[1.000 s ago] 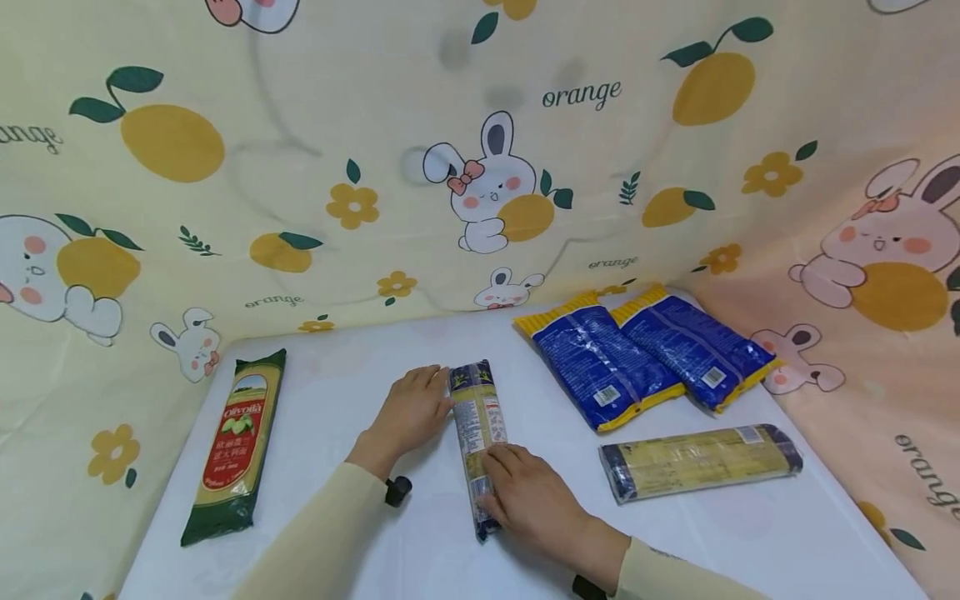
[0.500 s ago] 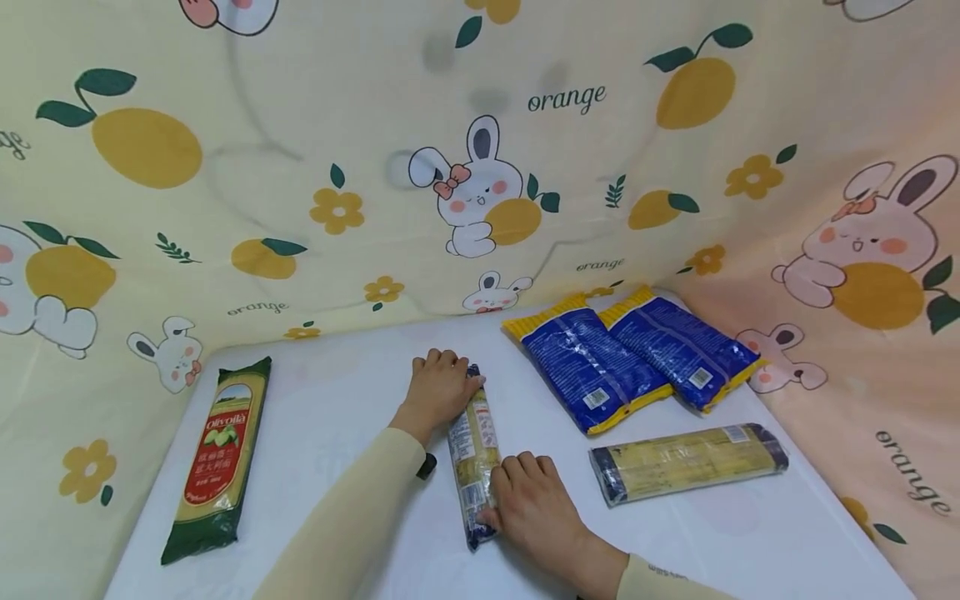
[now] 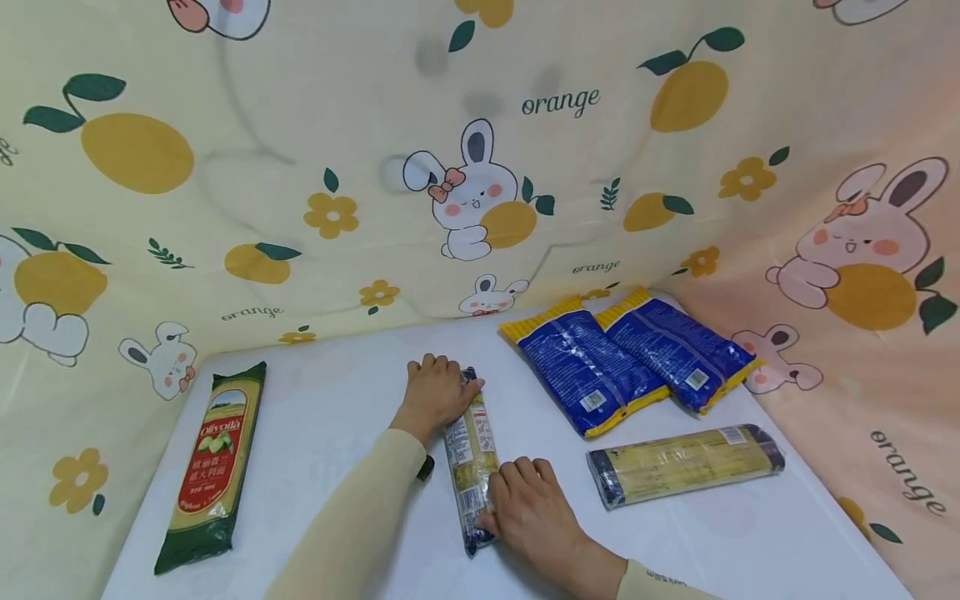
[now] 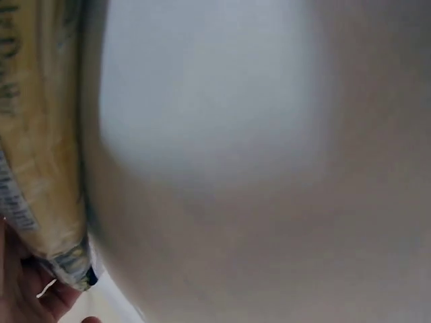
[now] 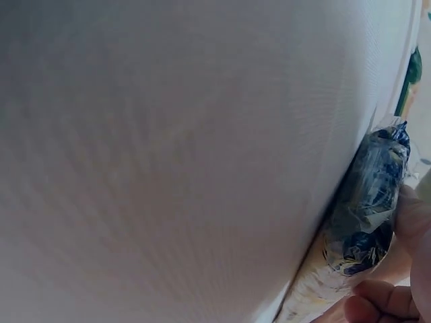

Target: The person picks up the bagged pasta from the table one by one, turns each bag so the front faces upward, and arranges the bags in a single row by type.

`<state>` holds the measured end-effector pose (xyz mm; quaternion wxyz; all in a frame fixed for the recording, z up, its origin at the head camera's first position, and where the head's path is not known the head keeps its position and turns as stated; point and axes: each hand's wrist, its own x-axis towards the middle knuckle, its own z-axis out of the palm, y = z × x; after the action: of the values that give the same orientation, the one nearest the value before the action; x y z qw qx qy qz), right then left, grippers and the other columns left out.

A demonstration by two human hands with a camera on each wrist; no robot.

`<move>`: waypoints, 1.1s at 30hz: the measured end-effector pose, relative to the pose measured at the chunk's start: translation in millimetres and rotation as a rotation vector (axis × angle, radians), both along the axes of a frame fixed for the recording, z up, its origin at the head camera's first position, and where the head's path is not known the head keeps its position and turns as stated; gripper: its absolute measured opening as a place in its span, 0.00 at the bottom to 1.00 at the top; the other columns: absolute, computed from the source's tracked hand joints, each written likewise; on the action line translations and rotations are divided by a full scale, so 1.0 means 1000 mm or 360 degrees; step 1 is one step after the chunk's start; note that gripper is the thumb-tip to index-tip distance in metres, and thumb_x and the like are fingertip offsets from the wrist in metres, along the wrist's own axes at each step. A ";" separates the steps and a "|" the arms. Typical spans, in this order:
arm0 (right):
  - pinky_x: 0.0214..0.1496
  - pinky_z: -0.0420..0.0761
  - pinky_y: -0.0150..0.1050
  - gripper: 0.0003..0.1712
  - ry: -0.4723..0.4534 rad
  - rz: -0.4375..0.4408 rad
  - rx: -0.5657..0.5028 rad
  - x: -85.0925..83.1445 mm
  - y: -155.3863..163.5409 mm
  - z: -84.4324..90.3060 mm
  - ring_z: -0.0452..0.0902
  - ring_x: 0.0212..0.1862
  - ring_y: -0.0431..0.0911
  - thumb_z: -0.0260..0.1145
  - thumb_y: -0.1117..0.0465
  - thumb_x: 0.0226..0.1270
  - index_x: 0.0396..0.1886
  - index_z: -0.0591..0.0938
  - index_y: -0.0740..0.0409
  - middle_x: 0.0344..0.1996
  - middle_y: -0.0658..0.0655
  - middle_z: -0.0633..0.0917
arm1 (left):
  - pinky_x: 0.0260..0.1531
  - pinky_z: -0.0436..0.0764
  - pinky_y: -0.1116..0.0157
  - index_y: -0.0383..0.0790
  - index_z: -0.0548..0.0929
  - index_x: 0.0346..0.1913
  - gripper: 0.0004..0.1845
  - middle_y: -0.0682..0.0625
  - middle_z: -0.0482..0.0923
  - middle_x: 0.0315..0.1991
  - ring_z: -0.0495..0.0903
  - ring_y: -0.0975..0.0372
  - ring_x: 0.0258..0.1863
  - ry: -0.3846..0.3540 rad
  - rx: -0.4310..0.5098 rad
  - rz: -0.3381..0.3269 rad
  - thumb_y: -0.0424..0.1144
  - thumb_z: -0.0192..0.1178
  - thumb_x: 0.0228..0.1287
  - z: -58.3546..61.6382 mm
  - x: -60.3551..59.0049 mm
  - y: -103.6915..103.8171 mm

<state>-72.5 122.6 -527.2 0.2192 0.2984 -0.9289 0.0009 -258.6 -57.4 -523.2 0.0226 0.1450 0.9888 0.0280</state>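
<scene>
A long pack of spaghetti (image 3: 474,450) with dark blue ends and a see-through yellow middle lies lengthwise on the white table. My left hand (image 3: 435,393) grips its far end from the left, thumb across the top. Near the close end, my right hand (image 3: 534,508) holds the right side with curled fingers, thumb by the dark end. The left wrist view has the pack (image 4: 47,134) along its left edge, with part of a hand below. In the right wrist view the wrapped blue end (image 5: 370,195) shows beside a thumb and fingers.
A green-ended spaghetti pack (image 3: 213,467) with a red label lies at the left. Two blue bags (image 3: 588,367) with yellow edges overlap at the back right. Another blue-ended spaghetti pack (image 3: 686,465) lies in front of them. A printed cloth (image 3: 360,108) hangs behind the table.
My left hand has moved from beside the pack's far end to over it and now grips it. My right hand stays at the near end, its fingers more curled. The head view has shifted slightly.
</scene>
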 end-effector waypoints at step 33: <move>0.49 0.72 0.52 0.41 -0.0133 -0.0266 -0.0146 -0.030 0.000 0.014 0.73 0.41 0.53 0.67 0.24 0.64 0.41 0.79 0.61 0.34 0.56 0.79 | 0.53 0.65 0.48 0.37 0.72 0.51 0.37 0.42 0.71 0.48 0.66 0.47 0.51 0.1326 0.0613 -0.0539 0.69 0.30 0.80 0.066 -0.011 -0.033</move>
<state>-102.9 122.2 -513.4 0.1930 0.2091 -0.9579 0.0376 -269.9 -90.3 -456.8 -0.3978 0.3043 0.8531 0.1458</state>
